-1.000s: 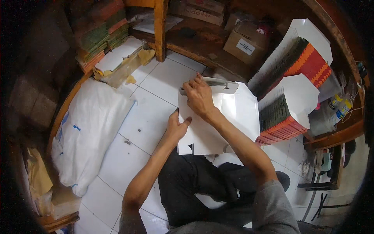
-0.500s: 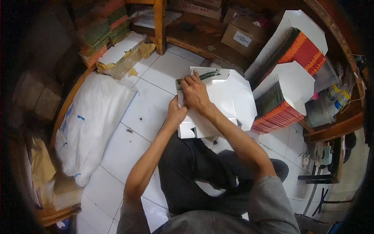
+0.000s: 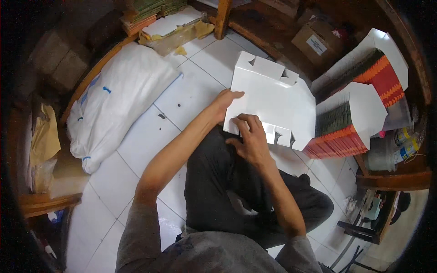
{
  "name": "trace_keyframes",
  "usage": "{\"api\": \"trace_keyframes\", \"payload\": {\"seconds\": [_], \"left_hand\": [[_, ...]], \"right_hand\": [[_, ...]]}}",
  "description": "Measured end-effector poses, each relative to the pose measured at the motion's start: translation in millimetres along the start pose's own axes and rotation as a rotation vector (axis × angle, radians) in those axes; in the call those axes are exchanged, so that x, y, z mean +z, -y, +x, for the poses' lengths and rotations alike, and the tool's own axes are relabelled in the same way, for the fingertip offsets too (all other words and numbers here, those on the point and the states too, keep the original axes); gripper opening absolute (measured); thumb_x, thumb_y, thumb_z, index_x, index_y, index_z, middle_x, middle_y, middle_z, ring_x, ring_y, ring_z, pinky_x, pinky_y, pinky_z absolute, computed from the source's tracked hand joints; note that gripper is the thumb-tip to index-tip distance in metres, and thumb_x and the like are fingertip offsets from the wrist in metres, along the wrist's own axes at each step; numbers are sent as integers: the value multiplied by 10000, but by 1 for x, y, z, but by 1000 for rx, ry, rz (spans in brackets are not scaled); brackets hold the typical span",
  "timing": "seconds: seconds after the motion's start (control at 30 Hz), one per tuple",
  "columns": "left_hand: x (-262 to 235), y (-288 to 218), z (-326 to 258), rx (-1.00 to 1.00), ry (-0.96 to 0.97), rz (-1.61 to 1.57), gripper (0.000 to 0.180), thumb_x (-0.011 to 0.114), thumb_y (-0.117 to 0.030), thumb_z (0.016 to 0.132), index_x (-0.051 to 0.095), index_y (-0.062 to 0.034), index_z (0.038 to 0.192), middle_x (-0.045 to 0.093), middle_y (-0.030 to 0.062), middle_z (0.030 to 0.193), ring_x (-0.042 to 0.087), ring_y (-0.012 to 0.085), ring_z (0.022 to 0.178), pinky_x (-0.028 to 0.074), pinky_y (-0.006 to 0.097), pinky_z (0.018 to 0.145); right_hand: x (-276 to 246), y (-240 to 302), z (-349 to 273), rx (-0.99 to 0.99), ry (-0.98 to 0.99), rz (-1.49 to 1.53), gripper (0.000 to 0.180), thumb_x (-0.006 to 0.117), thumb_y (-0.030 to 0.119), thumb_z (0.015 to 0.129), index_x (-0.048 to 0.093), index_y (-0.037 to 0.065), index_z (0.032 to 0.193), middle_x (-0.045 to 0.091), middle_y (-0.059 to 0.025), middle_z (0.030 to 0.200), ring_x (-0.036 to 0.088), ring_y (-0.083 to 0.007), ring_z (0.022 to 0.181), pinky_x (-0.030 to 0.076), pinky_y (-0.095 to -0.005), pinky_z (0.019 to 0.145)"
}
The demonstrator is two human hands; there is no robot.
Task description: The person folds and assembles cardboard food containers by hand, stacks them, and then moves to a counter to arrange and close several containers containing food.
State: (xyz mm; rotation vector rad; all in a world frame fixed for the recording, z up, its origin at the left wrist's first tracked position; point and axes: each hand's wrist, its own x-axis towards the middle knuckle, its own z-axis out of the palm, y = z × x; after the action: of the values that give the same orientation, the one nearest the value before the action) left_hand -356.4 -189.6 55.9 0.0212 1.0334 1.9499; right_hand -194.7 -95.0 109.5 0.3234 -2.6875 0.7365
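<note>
A white cardboard box blank (image 3: 273,98), partly folded, lies over my bent leg with its plain glossy side up. Slotted flaps run along its far and near sides. At its left edge my left hand (image 3: 224,103) is closed on the card, thumb on top and the other fingers hidden underneath. My right hand (image 3: 251,139) is at the near left corner. Its bent fingertips touch the near flap (image 3: 268,132), while the thumb stands apart below the edge.
Beside the blank on the right are two stacks of red-and-green printed card blanks (image 3: 337,143), (image 3: 387,84). A big white sack (image 3: 120,100) lies on the tiled floor at left. Wooden shelving (image 3: 223,18) and a brown carton (image 3: 314,41) stand behind; plastic bottles (image 3: 405,148) are at far right.
The blank has been turned so its slotted flaps lie along the far and near sides. My right hand has moved from the far left corner to the near edge; my left hand still grips the left edge.
</note>
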Motion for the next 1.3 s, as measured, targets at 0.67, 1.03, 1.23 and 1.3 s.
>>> {"api": "trace_keyframes", "payload": {"seconds": [0.67,1.03,1.23,1.3], "left_hand": [[2,-3,-4,21,11,5,320,634,-117,900,599,25,1184,661,119,1041,675,213,890,590,379,780],[2,-3,1,-13,2,-23,332,617,-163,953,579,31,1219,664,142,1088,673,234,944,576,386,835],[6,-6,-10,6,-8,-39,405,605,-210,980,539,49,1284,637,166,1183,645,262,1042,541,392,923],[8,-6,-10,5,12,-50,416,604,-219,983,530,49,1293,635,162,1188,644,255,1039,543,392,916]], "right_hand": [[-13,-15,37,155,145,179,720,925,172,553,556,68,1163,551,-160,1157,531,-380,1116,484,-459,937],[-6,-22,32,50,40,164,664,852,88,588,586,32,1194,557,-180,1200,549,-387,1101,497,-454,927],[6,-8,22,-27,-34,61,575,778,-33,636,595,-1,1180,578,-186,1154,554,-389,1086,497,-463,918],[4,-22,28,-66,2,85,554,775,-31,650,600,3,1174,587,-184,1144,562,-391,1078,503,-464,911]]}}
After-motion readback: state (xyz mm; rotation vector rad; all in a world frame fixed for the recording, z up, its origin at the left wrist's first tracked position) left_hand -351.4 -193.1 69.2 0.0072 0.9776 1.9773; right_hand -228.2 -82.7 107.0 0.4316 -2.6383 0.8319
